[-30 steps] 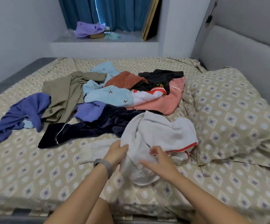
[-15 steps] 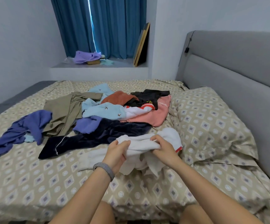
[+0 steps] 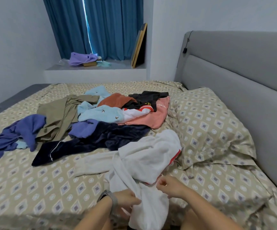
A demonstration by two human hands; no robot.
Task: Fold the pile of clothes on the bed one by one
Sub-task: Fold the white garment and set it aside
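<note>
A white garment with red trim point(image 3: 144, 161) lies crumpled at the near edge of the bed point(image 3: 26, 183), one sleeve stretched out to the left. My left hand point(image 3: 127, 200) grips its lower part where it hangs over the bed's edge. My right hand point(image 3: 167, 185) pinches the red-trimmed hem just to the right. Behind it lies the pile of clothes point(image 3: 101, 120): a dark navy piece, purple, olive, light blue, rust, black and salmon ones.
A patterned pillow point(image 3: 207, 130) lies at the right against the grey headboard point(image 3: 243, 77). A window ledge point(image 3: 94, 68) behind the bed holds a purple bag and frames leaning on the wall. Blue curtains hang above it.
Both hands have pulled the white garment toward me and down to the bed's near edge. Its body has spread out over the sheet. The camera has tilted up.
</note>
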